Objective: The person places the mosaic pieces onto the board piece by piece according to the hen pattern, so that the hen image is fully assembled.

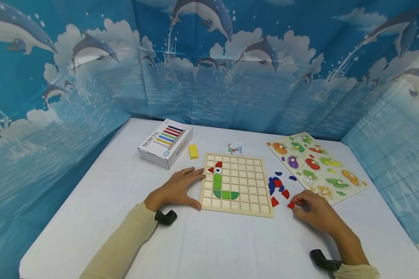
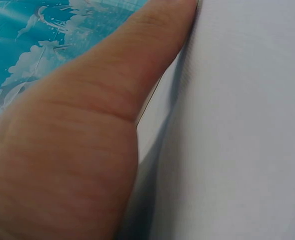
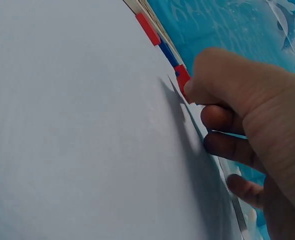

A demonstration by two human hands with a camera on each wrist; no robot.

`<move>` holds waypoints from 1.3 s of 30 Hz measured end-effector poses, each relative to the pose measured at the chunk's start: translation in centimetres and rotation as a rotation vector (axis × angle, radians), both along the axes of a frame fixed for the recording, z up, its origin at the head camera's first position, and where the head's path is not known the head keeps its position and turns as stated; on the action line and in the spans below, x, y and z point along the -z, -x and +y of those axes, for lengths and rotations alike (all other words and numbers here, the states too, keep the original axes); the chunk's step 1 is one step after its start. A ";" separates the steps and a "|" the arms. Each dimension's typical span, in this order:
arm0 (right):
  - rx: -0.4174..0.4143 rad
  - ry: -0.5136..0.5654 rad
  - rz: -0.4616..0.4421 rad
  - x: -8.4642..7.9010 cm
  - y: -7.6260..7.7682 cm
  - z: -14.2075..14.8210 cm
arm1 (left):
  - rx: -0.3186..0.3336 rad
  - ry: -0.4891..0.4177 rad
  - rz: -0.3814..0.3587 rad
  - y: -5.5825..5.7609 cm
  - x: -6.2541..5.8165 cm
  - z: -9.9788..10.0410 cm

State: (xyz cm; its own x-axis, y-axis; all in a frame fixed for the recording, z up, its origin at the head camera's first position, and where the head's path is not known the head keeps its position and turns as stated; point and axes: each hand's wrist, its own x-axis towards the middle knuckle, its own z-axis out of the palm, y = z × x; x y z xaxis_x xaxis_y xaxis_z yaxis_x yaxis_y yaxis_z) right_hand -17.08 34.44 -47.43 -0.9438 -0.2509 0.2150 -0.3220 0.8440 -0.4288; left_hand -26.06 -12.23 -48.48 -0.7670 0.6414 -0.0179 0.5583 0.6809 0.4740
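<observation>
A wooden grid board (image 1: 244, 186) lies on the table. On its left columns sit red pieces, a white tile with an eye (image 1: 218, 170), and green squares and rounded green pieces in an L-shaped line. My left hand (image 1: 181, 188) rests at the board's left edge, thumb and fingers spread. In the left wrist view the thumb (image 2: 152, 45) is stretched out. To the right of the board, my right hand (image 1: 315, 211) pinches a small red piece (image 3: 182, 82) between thumb and index finger, just above the table. Its exact shape is partly hidden by the fingers.
Loose blue and red pieces (image 1: 277, 183) lie between the board and my right hand. A vegetable puzzle board (image 1: 321, 164) sits at the right. Behind the grid board are a small pattern card (image 1: 234, 148), a yellow block (image 1: 193, 151) and a white toy box (image 1: 165, 143).
</observation>
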 end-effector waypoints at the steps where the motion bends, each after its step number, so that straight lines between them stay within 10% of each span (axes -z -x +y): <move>1: -0.014 0.002 0.023 0.0 0.0 -0.1 | 0.001 -0.002 -0.001 0.0 0.0 0.0; 11: -0.121 0.044 0.130 -0.6 0.7 -2.0 | -0.009 0.015 0.000 0.0 0.0 0.0; 39: -0.420 0.070 -0.045 -1.8 5.0 -12.9 | 0.004 0.008 0.006 0.1 0.2 0.0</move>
